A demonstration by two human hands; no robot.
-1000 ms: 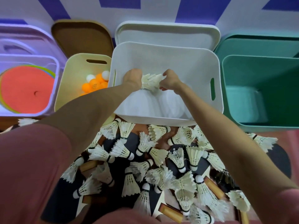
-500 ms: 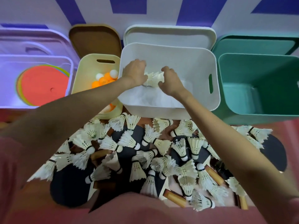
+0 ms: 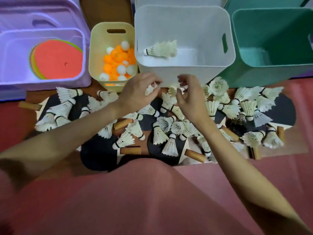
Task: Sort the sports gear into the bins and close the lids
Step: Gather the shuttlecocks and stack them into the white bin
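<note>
Lap: smooth pink cloth (image 3: 152, 200).
Pile: feathery white shuttlecocks (image 3: 159, 131) over flat black paddles (image 3: 98, 153) with wooden handles.
Left hand (image 3: 135, 92): fingers curled, pinching a shuttlecock (image 3: 149, 89).
Right hand (image 3: 189, 99): curled fingers among feathers; grip unclear.
White bin (image 3: 186, 68): smooth plastic, a few shuttlecocks inside.
Yellow bin (image 3: 96, 48): round orange and white balls (image 3: 116, 60).

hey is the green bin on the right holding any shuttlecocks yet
No, the green bin shows only its bare floor, while the shuttlecocks already sorted lie in the white bin beside it.
</note>
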